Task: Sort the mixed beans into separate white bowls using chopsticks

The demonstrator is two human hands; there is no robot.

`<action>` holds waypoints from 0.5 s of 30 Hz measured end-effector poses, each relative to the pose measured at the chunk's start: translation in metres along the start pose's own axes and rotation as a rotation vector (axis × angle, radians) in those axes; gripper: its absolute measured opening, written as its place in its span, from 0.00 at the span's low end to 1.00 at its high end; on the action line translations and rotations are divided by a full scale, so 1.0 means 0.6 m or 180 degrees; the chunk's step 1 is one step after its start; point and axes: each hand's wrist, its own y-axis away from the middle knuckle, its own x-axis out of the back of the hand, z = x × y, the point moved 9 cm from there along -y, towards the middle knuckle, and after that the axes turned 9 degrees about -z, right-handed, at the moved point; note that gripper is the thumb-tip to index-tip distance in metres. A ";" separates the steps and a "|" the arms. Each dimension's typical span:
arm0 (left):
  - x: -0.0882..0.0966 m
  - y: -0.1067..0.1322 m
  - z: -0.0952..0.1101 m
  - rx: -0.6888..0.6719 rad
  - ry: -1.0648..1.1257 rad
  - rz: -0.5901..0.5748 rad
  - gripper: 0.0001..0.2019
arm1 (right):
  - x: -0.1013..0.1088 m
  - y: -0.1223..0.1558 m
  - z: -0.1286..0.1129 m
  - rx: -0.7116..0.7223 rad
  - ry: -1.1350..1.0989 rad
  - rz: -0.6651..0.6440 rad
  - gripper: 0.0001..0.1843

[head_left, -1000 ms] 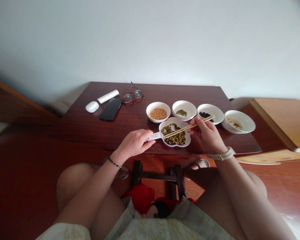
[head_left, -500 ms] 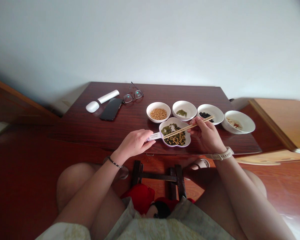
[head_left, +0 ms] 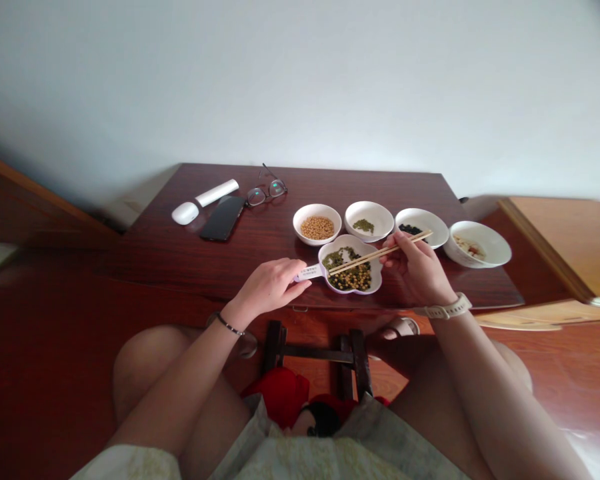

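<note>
My left hand (head_left: 275,283) is closed on the short handle of a white, purple-edged, flower-shaped dish (head_left: 378,277). Mixed beans (head_left: 353,273), green, black and yellow, lie in it. In my right hand (head_left: 415,263) is a pair of wooden chopsticks (head_left: 365,259), held slanting, their tips at the dish's left side near the handle. Behind the dish stand a bowl of yellow soybeans (head_left: 317,228) and a bowl with a few green beans (head_left: 364,226). A bowl of black beans (head_left: 430,230) is partly hidden by my right hand. Farther right is a bowl (head_left: 495,250) with pale and reddish pieces.
On the dark wooden table (head_left: 265,240), toward the left, lie a black phone (head_left: 223,218), eyeglasses (head_left: 267,193), a white stick-shaped object (head_left: 217,193) and a rounded white case (head_left: 185,213). A pale wall (head_left: 300,87) rises behind. A wooden cabinet (head_left: 570,240) stands on the right.
My right hand has shifted slightly to the right with the chopsticks, whose tips moved only a little. My left hand and the dish have stayed in place.
</note>
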 end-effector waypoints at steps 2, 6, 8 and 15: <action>0.001 0.000 0.001 0.0010 -0.0004 -0.0006 0.09 | -0.003 0.000 0.002 -0.0015 0.0162 -0.0033 0.28; 0.001 -0.001 0.002 0.0008 -0.0019 -0.0013 0.09 | -0.004 -0.002 0.006 -0.0001 0.0311 -0.0072 0.28; 0.000 -0.001 0.001 0.0008 -0.0014 -0.0016 0.09 | -0.002 -0.002 0.007 0.0027 0.0365 -0.0087 0.27; 0.000 -0.001 0.000 0.0001 -0.0006 0.0000 0.08 | 0.000 0.001 0.007 0.0019 0.0486 -0.0062 0.27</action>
